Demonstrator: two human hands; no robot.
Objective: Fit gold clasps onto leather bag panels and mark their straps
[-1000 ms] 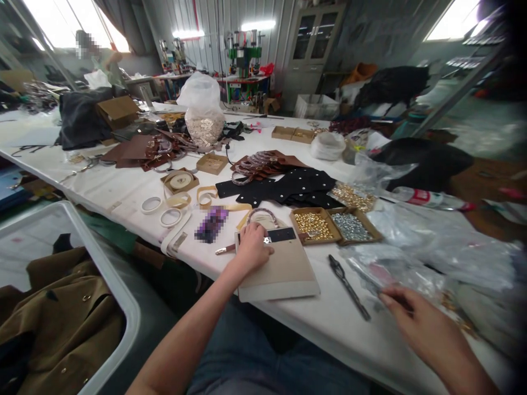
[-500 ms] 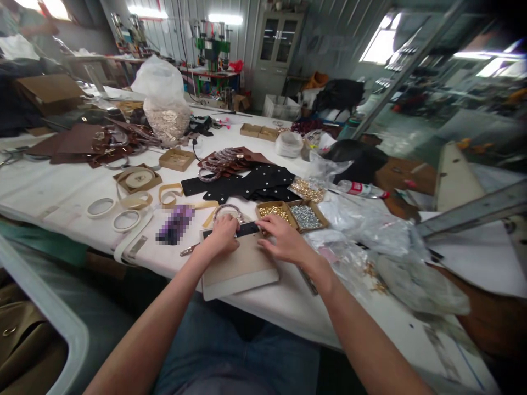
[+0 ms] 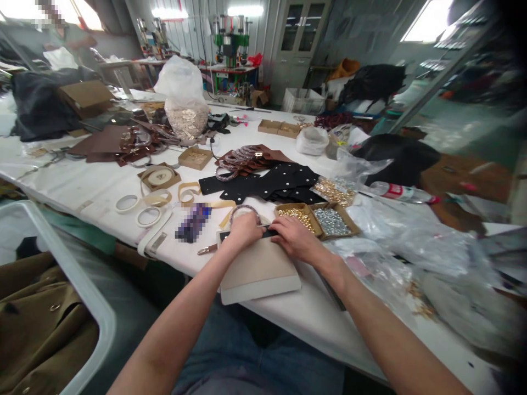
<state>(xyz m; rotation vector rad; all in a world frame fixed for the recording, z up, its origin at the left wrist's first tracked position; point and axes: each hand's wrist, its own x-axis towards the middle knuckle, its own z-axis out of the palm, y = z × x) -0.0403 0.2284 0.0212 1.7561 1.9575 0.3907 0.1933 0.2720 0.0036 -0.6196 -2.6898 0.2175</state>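
- Left hand (image 3: pixel 246 229) and right hand (image 3: pixel 294 237) touch the black strip (image 3: pixel 269 232) atop a flat beige panel with a pale lower band (image 3: pixel 257 271); whether their fingers pinch it, I cannot tell
- The panel lies at the near edge of the white-covered table (image 3: pixel 94 186)
- Behind: green machine (image 3: pixel 233 46), grey glass-doored cabinet (image 3: pixel 302 41)
- Clear plastic bottle, red label (image 3: pixel 395 191), lettering unreadable

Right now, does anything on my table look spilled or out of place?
The plastic bottle lies on its side beside crumpled bags rather than standing upright. Small gold pieces lie outside the boxes; I can't tell whether they're spilled or bagged.
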